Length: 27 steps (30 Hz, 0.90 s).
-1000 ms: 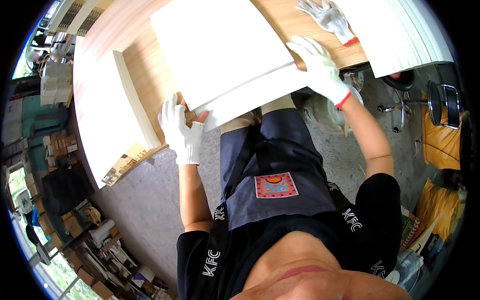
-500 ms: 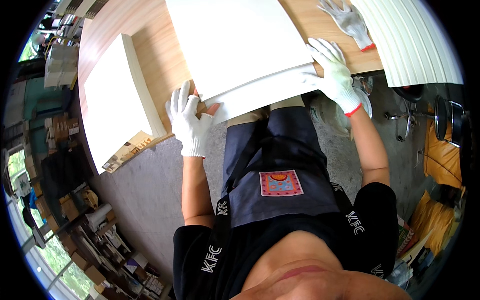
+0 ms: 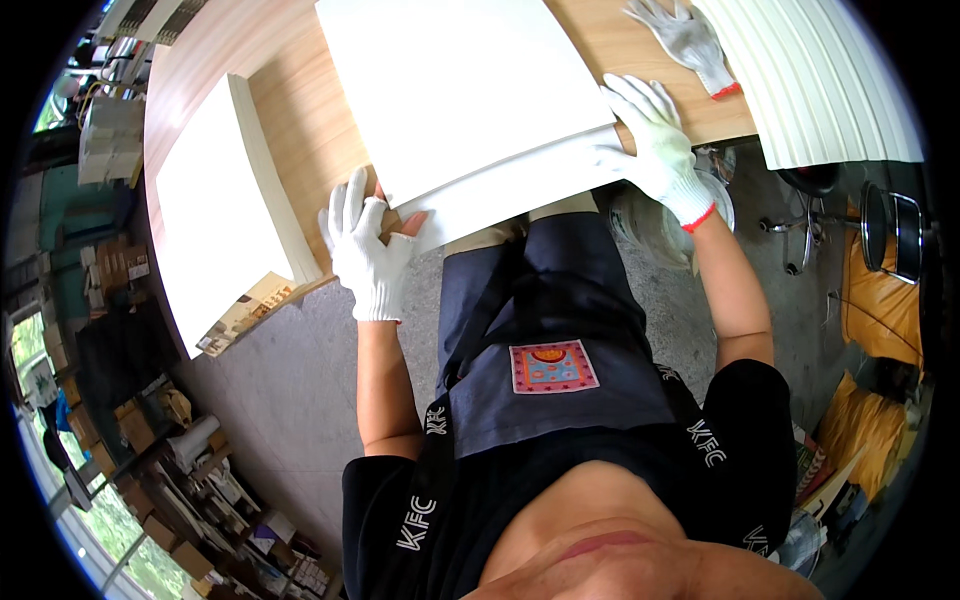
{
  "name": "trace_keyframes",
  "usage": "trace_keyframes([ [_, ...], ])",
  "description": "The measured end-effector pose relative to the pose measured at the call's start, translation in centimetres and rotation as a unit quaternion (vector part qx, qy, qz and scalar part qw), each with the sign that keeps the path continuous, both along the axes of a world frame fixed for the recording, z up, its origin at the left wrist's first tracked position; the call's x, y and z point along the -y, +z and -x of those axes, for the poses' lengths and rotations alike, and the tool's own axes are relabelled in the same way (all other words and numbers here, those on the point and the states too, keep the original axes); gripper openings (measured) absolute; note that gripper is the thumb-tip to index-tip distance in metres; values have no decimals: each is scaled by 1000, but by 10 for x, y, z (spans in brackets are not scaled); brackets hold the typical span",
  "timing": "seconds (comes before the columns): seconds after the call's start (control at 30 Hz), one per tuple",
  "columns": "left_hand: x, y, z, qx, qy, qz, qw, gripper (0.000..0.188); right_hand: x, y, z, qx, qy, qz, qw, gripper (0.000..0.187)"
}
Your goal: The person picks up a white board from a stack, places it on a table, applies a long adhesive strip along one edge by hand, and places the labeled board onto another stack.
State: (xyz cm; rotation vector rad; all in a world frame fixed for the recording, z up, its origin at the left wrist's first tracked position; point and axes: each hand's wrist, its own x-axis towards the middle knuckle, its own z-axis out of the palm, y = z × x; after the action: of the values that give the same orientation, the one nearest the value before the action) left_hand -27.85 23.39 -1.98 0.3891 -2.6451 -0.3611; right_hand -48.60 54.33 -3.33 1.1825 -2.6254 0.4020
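The left hand (image 3: 365, 255), in a white knit glove, lies at the near left corner of a stack of large white sheets (image 3: 460, 95). Its fingers are spread and point away from the body, resting on the wooden table (image 3: 290, 110), while the thumb tucks in against the corner of the lowest sheet; whether it pinches that sheet or only presses on it cannot be told. The right hand (image 3: 655, 140), gloved the same way with a red band at the wrist, rests flat with fingers spread on the near right corner of the same stack, palm down on the sheet edge where it meets the table's rim.

The stack spans the space between the two hands and runs away from them across the table. Its lowest sheet juts out toward the body past the one above, overhanging the table edge above the dark apron (image 3: 540, 330).

Beyond the right hand, a little farther out on the table, lies a spare grey glove (image 3: 685, 40) with a red cuff, apart from the stack. To the right of that glove sits a fanned pile of white sheets (image 3: 820, 80) with stepped edges, reaching past the table's edge. To the left of the left hand, well apart from it, a thick block of white sheets (image 3: 215, 205) lies on the table, with some small printed cards (image 3: 240, 315) at its near corner.
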Motion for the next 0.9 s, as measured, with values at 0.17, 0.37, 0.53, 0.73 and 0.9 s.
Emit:
trace_keyframes([
  [0.17,4,-5,2,-13,-15,12,1000,47,-2,0,0,7,-1,-2,1000,84],
  [0.37,3,-1,2,-19,-19,-8,1000,44,-2,-1,3,-1,-1,-10,1000,84],
  [0.53,6,-7,0,-23,-11,25,999,42,1,0,0,17,-6,-7,1000,82],
  [0.73,5,-3,0,-14,-17,42,999,39,-3,-4,2,7,4,18,1000,75],
  [0.9,8,-9,-1,-17,-25,33,999,43,-2,-2,2,8,6,20,1000,71],
])
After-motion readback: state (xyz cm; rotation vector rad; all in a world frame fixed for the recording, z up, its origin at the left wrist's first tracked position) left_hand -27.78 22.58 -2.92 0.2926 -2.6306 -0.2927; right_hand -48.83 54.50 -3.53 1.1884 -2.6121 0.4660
